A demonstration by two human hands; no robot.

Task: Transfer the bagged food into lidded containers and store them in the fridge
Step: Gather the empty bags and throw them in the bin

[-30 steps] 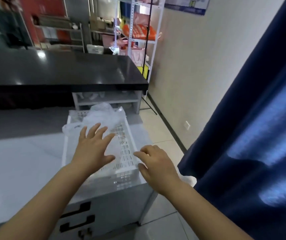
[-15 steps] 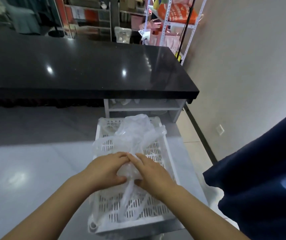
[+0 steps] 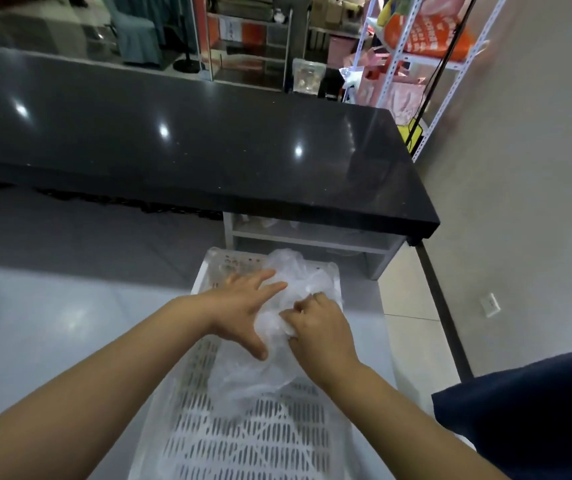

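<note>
A crumpled clear plastic bag (image 3: pixel 260 375) lies in a white slotted plastic basket (image 3: pixel 253 441) on a pale counter. My left hand (image 3: pixel 246 308) lies flat on the bag's left side with fingers spread and straight. My right hand (image 3: pixel 319 327) grips a bunch of the bag with curled fingers just to the right. What the bag contains is not visible.
The pale counter (image 3: pixel 52 323) extends to the left. Behind it runs a long glossy black countertop (image 3: pixel 208 143) with a white shelf unit (image 3: pixel 312 237) under its right end. A wall and tiled floor (image 3: pixel 412 306) are on the right, and a dark blue curtain (image 3: pixel 527 410) hangs near my right arm.
The view tilted down toward the basket. My left hand went from gripping the bag to lying flat with fingers spread. My right hand keeps its grip on the bag.
</note>
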